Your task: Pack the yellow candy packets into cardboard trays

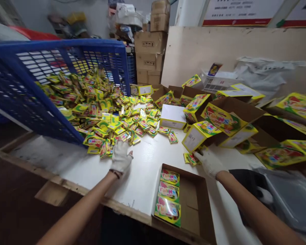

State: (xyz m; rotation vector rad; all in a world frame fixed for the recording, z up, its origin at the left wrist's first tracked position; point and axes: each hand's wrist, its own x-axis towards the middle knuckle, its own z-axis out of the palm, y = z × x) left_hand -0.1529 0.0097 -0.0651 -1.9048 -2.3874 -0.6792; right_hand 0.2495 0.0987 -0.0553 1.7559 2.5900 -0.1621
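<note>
Both my hands wear white gloves. My left hand reaches into the near edge of a big heap of small yellow-green sachets that spills from a tipped blue crate; its fingers curl among the sachets. My right hand rests at a small bunch of sachets on the white table, with fingers closed on them. Between my arms lies an open brown tray box with three sachets lined along its left side.
Open yellow printed cartons and a white box crowd the table's right and back. A plywood board stands behind. Stacked cardboard boxes rise at the back. Grey plastic sheeting lies at the right edge.
</note>
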